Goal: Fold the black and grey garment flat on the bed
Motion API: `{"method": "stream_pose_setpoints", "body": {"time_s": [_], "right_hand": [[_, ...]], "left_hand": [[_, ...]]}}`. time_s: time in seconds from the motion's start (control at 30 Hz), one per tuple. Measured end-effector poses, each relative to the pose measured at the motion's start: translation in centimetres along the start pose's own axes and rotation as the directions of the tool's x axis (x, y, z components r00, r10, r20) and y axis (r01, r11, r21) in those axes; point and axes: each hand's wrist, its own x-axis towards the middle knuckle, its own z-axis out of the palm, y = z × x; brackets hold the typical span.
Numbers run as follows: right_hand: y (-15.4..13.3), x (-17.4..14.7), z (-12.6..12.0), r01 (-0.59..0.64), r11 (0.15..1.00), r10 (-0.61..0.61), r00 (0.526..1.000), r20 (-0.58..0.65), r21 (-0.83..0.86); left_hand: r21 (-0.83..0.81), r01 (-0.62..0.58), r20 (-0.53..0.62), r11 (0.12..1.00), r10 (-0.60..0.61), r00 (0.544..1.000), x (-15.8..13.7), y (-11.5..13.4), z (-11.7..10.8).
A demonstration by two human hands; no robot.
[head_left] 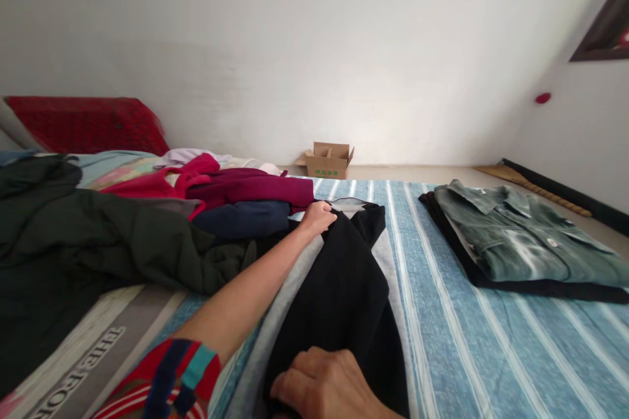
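Left hand (319, 216), right hand (330, 376) — both grip black garment (339, 281).

Left arm (250, 294) reaching out from seven o'clock, forearm bare and near straight, pointing between one and two; left hand (318, 217) just off view centre at six, fingers curled in, closed grip; right hand (327, 376) low at six o'clock, back up, knuckles bent, fingers toward nine, tips hidden; right wrist (376, 406) runs off-frame around five.
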Motion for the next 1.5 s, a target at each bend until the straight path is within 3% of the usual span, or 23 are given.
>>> {"method": "stream_pose_setpoints", "body": {"time_s": [0.13, 0.23, 0.37, 0.5, 0.67, 0.77, 0.87, 1.07, 1.23, 1.37, 1.5], "right_hand": [[-0.6, 0.2, -4.5, -0.108, 0.988, 0.11, 0.994, -0.011, 0.113], [0.6, 0.3, -6.5, -0.192, 0.976, 0.202, 0.974, -0.104, 0.1], [3.8, -0.2, -7.0, -0.308, 0.951, 0.296, 0.931, -0.212, -0.027], [6.4, -1.3, -6.2, -0.356, 0.922, 0.318, 0.922, -0.221, -0.155], [7.3, -2.6, -4.9, -0.405, 0.88, 0.377, 0.913, -0.154, -0.248], [7.4, -3.1, -4.6, -0.437, 0.863, 0.419, 0.899, -0.124, -0.254], [7.3, -3.2, -4.6, -0.454, 0.854, 0.441, 0.891, -0.11, -0.255], [6.9, -3.3, -4.5, -0.46, 0.842, 0.453, 0.887, -0.095, -0.283], [5.3, -2.9, -4.8, -0.459, 0.844, 0.445, 0.888, -0.114, -0.279], [3.1, -2.1, -4.4, -0.418, 0.881, 0.429, 0.903, 0.0, -0.223], [2.0, -2.1, -3.5, -0.449, 0.87, 0.476, 0.873, 0.108, -0.205]], "left_hand": [[-0.033, 0.066, 0.057, 0.997, -0.064, 0.996, -7.4, -1.0, -2.4], [0.03, 0.057, 0.075, 0.998, -0.059, 0.995, -13.7, -2.4, -3.6], [0.06, 0.084, 0.004, 0.995, -0.085, 0.996, -20.6, -3.5, -4.2], [-0.005, 0.181, 0.02, 0.984, -0.181, 0.983, -24.3, -3.4, -3.8], [-0.193, 0.232, 0.081, 0.953, -0.22, 0.972, -25.2, -3.1, -2.7], [-0.412, 0.291, 0.163, 0.863, -0.244, 0.956, -25.2, -2.5, -2.8], [-0.583, 0.277, 0.154, 0.764, -0.231, 0.961, -25.4, -2.0, -3.4], [-0.555, 0.3, 0.099, 0.776, -0.296, 0.95, -25.9, -2.7, -3.1], [-0.645, 0.278, 0.111, 0.712, -0.273, 0.956, -26.2, -2.9, -3.0], [-0.684, 0.263, 0.121, 0.68, -0.25, 0.961, -26.3, -2.8, -3.3], [-0.72, 0.28, 0.16, 0.635, -0.241, 0.957, -26.5, -2.8, -3.4]]}}
